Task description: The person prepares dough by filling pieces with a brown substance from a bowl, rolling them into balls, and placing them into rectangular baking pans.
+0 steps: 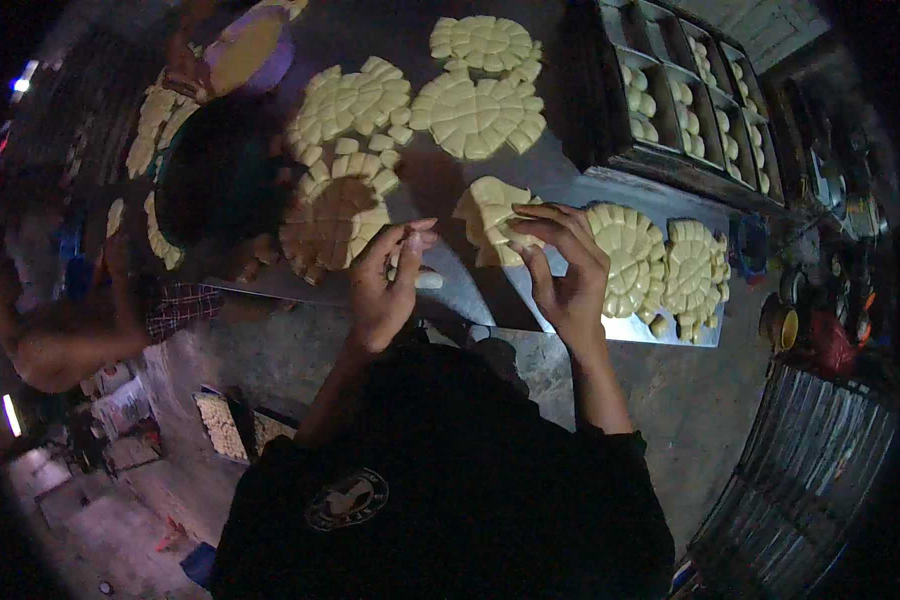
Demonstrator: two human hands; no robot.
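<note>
A cut slab of pale dough lies in front of me on the metal table, its far edge curled up. My right hand is at its right side, thumb and fingers closed on a piece of the dough. To the left, my left hand hovers over the near table edge with thumb and fingertips drawn together; what they hold, if anything, cannot be made out. A small dough piece sits on the table beside it. Partly shadowed, a round of cut dough pieces spreads just beyond my left hand.
More rounds of cut dough cover the far table, with others at the right. A dark compartmented crate holds dough balls at the back right. On the left another person leans over the table, near a purple-rimmed basin.
</note>
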